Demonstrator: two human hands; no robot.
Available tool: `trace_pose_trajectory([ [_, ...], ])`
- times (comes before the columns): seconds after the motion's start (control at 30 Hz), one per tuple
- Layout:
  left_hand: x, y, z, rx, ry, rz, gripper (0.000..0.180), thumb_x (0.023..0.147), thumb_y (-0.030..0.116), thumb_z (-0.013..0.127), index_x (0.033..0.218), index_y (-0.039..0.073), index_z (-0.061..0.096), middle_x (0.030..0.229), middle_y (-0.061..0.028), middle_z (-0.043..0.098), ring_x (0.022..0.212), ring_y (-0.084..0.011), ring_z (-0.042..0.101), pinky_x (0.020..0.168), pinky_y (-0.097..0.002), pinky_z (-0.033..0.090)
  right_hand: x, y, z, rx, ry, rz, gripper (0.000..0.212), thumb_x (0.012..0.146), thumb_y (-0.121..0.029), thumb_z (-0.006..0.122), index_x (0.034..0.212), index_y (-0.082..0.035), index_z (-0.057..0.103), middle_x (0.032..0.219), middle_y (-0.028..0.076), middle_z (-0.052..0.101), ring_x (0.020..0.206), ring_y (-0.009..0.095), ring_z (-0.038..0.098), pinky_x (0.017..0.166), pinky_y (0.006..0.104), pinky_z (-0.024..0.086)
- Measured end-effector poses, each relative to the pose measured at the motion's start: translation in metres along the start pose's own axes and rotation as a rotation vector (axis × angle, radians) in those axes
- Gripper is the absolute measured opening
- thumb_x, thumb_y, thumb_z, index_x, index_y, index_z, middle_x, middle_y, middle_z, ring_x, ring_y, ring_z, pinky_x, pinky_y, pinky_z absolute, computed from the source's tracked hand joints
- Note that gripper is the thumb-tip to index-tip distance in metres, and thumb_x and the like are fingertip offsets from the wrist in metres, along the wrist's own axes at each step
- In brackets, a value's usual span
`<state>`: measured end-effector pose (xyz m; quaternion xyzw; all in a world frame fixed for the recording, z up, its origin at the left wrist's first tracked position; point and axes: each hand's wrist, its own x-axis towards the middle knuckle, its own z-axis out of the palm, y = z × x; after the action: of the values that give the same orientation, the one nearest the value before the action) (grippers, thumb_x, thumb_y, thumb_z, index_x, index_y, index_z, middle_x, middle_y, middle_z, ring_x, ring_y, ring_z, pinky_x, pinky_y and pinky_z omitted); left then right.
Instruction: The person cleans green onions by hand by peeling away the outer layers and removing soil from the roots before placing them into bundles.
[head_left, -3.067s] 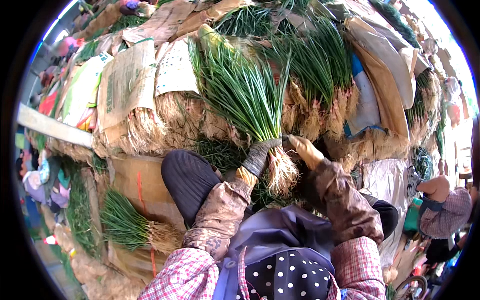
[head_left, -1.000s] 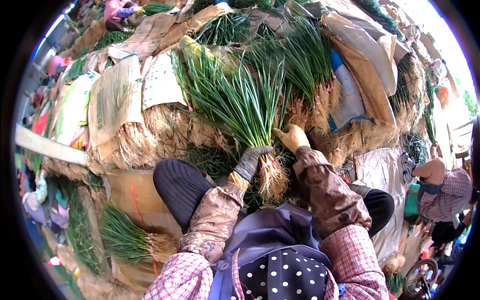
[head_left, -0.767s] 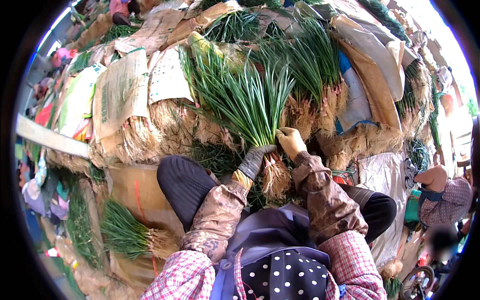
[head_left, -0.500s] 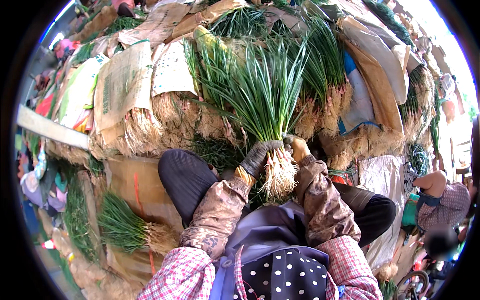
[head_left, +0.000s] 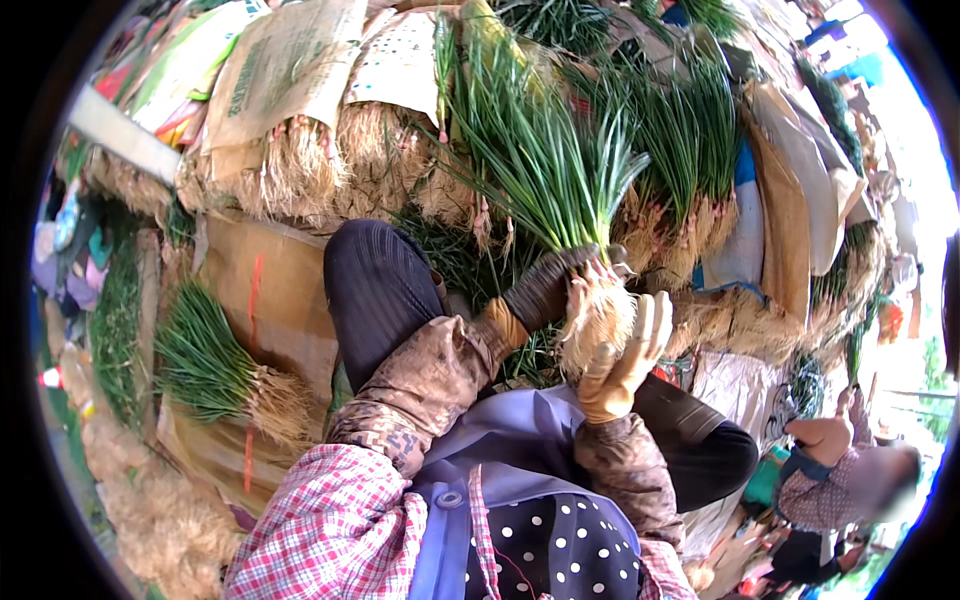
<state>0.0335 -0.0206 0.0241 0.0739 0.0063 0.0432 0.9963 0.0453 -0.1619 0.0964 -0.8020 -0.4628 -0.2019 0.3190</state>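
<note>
My left hand (head_left: 550, 287), in a dark glove with a yellowish cuff, is closed round a bunch of green onions (head_left: 565, 175) just above the roots. The long green leaves fan up and away from me, and pale stringy roots hang below the fist. Beside those roots is my right hand (head_left: 628, 362) in a yellowish glove, palm up with fingers stretched apart; it grips nothing. Whether its thumb touches the root tips I cannot tell. Another bunch of green onions (head_left: 215, 360) lies at the left on brown sheeting, a red string (head_left: 251, 330) running across that sheeting.
Ahead, stacked green onions (head_left: 690, 150) stand with roots toward me, partly covered by sacks (head_left: 285, 75). Loose green leaves (head_left: 450, 255) lie between my knees. A pale beam (head_left: 122, 135) juts in at the left. Another person (head_left: 840, 475) sits at the right.
My right hand has let go of the bunch, dropped nearer to me and opened beside the roots. My left hand still holds the bunch. The whole view has shifted.
</note>
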Motion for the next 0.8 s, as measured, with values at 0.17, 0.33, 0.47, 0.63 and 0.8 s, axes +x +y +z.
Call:
trace_pose_trajectory([
  [0.17, -0.030, -0.039, 0.007, 0.139, -0.275, 0.311, 0.048, 0.083, 0.010, 0.054, 0.127, 0.007, 0.036, 0.132, -0.0070, 0.035, 0.119, -0.0167, 0.035, 0.099, -0.0295, 0.030, 0.013, 0.000, 0.028, 0.023, -0.028, -0.097, 0.043, 0.086, -0.026, 0.041, 0.119, 0.001, 0.045, 0.122, 0.019, 0.044, 0.116, 0.037, 0.037, 0.099, 0.0480, 0.021],
  [0.33, -0.043, -0.028, -0.011, 0.324, -0.233, 0.428, 0.037, 0.085, 0.010, 0.049, 0.121, 0.006, 0.043, 0.127, -0.0097, 0.041, 0.118, -0.0183, 0.037, 0.099, -0.0307, 0.030, 0.007, -0.024, 0.018, -0.016, -0.165, -0.287, 0.041, 0.085, -0.025, 0.041, 0.117, 0.000, 0.047, 0.120, 0.016, 0.046, 0.116, 0.035, 0.038, 0.099, 0.0489, 0.021],
  [0.47, -0.041, -0.003, 0.014, 0.568, 0.019, 0.328, 0.025, 0.082, 0.013, 0.056, 0.105, 0.004, 0.055, 0.092, -0.0055, 0.057, 0.085, -0.0109, 0.052, 0.075, -0.0251, 0.043, 0.009, -0.033, 0.008, 0.451, -0.093, -0.013, 0.052, 0.084, -0.032, 0.049, 0.121, 0.004, 0.039, 0.123, 0.021, 0.042, 0.118, 0.033, 0.035, 0.098, 0.0454, 0.025],
  [0.63, -0.035, 0.009, 0.003, 1.062, 0.536, 0.265, 0.017, 0.081, 0.018, 0.054, 0.087, 0.001, 0.058, 0.073, -0.0152, 0.061, 0.056, -0.0188, 0.059, 0.049, -0.0303, 0.048, 0.047, -0.041, 0.020, 0.846, -0.583, 0.649, 0.081, 0.071, -0.024, 0.068, 0.133, -0.002, 0.020, 0.133, 0.021, 0.028, 0.120, 0.031, 0.032, 0.097, 0.0365, 0.029],
  [0.8, -0.034, -0.033, -0.018, 1.803, 0.802, 0.030, 0.062, 0.065, 0.029, 0.065, 0.113, -0.003, 0.040, 0.101, -0.0215, 0.054, 0.092, -0.0333, 0.054, 0.078, -0.0379, 0.045, 0.020, 0.066, 0.126, 1.047, -0.722, 0.873, 0.047, 0.074, -0.025, 0.064, 0.110, 0.000, 0.046, 0.099, 0.014, 0.058, 0.090, 0.024, 0.057, 0.079, 0.0297, 0.043],
])
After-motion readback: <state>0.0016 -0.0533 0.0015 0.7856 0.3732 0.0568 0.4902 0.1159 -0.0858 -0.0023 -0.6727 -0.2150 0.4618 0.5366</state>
